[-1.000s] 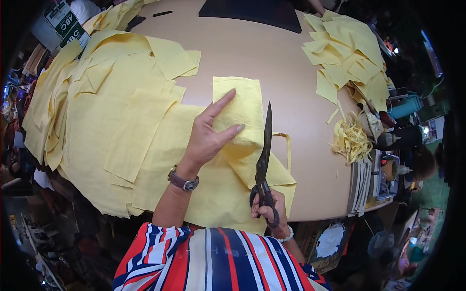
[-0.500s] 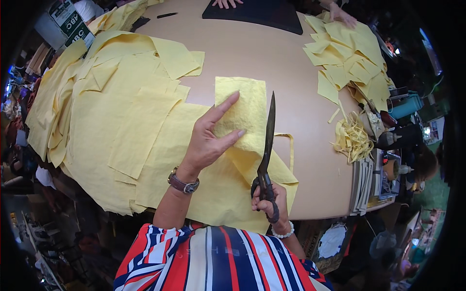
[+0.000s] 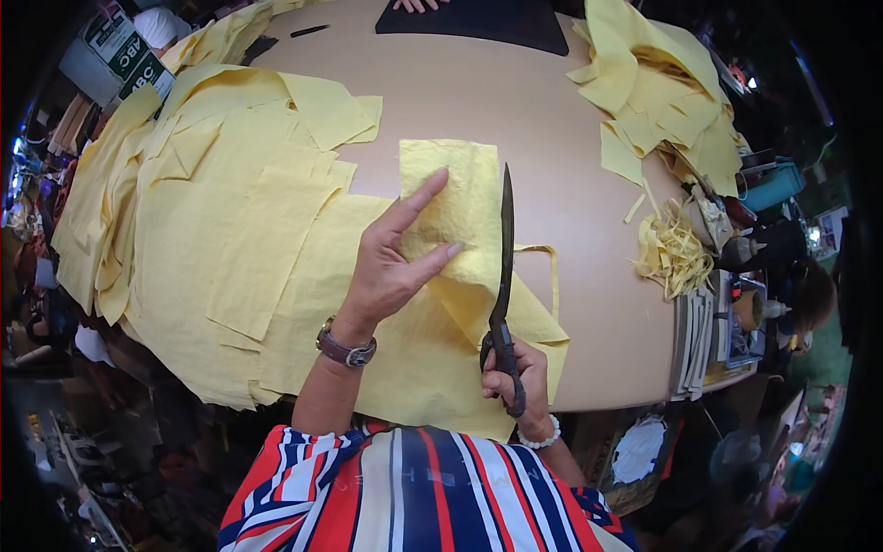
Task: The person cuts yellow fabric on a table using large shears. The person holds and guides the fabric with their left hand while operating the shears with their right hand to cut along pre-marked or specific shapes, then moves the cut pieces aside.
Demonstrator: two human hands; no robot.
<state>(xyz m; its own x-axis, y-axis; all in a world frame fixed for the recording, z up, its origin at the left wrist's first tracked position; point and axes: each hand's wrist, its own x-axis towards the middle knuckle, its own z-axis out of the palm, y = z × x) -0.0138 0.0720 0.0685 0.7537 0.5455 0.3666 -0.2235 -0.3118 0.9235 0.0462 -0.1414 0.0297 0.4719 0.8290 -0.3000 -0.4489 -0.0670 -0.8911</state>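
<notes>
My left hand (image 3: 391,253) holds a rectangular yellow fabric piece (image 3: 469,198). Its thumb and index finger are spread across the face of the cloth; the other fingers are hidden. The lower part of this piece folds over toward a larger yellow cloth beneath. In my right hand (image 3: 520,386) are large dark scissors (image 3: 505,248), gripped by the handles. Their blades look closed together, point upward and run along the right edge of the fabric piece. A narrow yellow strip (image 3: 555,276) curves just right of the blades.
Layered yellow fabric (image 3: 202,221) covers the table's left side. Another yellow heap (image 3: 662,101) lies far right, above a bundle of thin strips (image 3: 674,248). Another person's hand (image 3: 420,5) rests on a dark board (image 3: 474,23). Stacked pale pieces (image 3: 692,345) stand by the right edge.
The scissors have shifted slightly left and up, closer to the fabric edge. At far right, a large yellow cloth now rises over the heap, and the other person's hand there is out of sight.
</notes>
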